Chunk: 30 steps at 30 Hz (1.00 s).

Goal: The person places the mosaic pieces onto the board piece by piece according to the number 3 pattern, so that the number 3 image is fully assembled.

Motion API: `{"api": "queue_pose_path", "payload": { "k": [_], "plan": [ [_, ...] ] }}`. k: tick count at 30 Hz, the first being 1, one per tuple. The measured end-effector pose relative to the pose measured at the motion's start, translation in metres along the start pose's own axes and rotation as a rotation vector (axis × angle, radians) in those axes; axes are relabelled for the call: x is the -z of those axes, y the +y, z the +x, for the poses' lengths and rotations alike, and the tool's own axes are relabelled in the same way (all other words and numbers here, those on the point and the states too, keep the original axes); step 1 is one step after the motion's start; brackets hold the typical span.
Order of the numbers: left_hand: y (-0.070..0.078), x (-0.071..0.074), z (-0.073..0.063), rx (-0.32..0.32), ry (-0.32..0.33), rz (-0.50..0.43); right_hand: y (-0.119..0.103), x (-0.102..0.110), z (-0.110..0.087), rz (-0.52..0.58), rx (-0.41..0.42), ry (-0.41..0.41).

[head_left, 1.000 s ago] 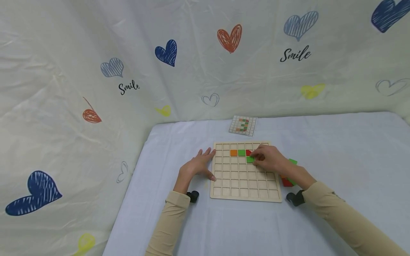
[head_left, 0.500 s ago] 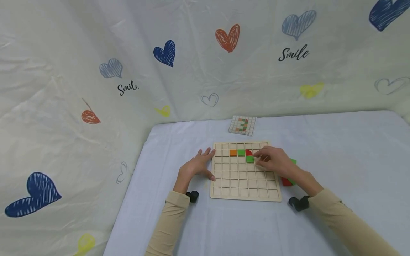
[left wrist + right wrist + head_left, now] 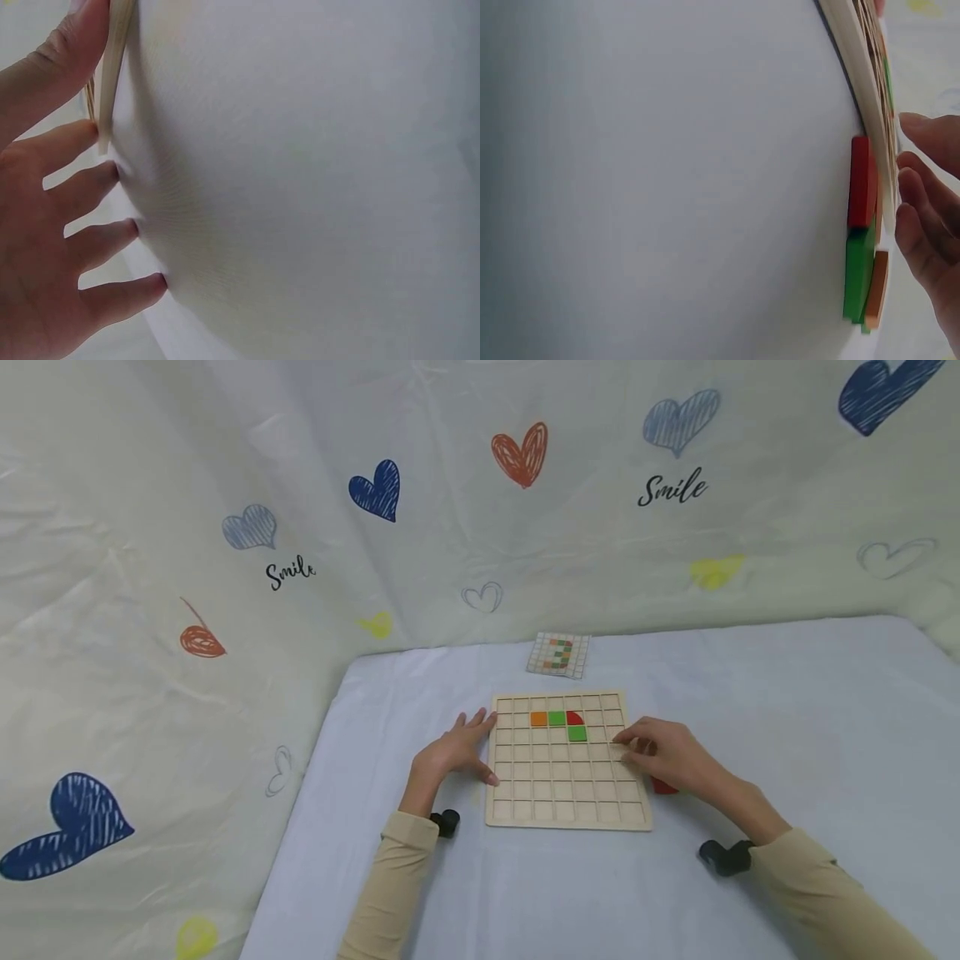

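Note:
A square wooden grid board lies on the white cloth. Its upper rows hold an orange square tile, a green square tile, a red tile with one rounded corner and, below that, another green tile. With fingers spread, my left hand touches the board's left edge. Over the right edge hovers my right hand, fingers loosely bent and nothing between thumb and fingertips. Just beneath it in the right wrist view are loose red, green and orange tiles.
Behind the board lies a small pattern card printed with a coloured figure on a grid. A white curtain with printed hearts hangs beyond the table's far edge. Each wrist carries a black camera mount.
My right hand has drawn back from beside the red tile toward the board's right edge, baring the whole red tile. My left hand stays at the left edge.

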<state>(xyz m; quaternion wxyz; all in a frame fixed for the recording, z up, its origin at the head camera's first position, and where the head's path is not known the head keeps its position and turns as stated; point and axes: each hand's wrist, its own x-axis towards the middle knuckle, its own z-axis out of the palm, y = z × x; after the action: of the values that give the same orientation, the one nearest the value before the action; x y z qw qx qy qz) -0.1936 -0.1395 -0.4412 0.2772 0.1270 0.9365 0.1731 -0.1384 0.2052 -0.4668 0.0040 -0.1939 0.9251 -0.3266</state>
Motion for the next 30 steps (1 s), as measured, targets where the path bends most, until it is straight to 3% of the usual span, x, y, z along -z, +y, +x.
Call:
{"api": "queue_pose_path", "payload": {
  "k": [16,30],
  "plan": [
    [-0.004,-0.001,-0.003,0.001,0.004,-0.029,0.014,0.012,-0.024,-0.073,0.001,-0.011],
    [0.002,0.001,-0.005,-0.014,-0.005,-0.033,0.018,0.016,-0.033,-0.089,-0.004,-0.026]
  ]
}}
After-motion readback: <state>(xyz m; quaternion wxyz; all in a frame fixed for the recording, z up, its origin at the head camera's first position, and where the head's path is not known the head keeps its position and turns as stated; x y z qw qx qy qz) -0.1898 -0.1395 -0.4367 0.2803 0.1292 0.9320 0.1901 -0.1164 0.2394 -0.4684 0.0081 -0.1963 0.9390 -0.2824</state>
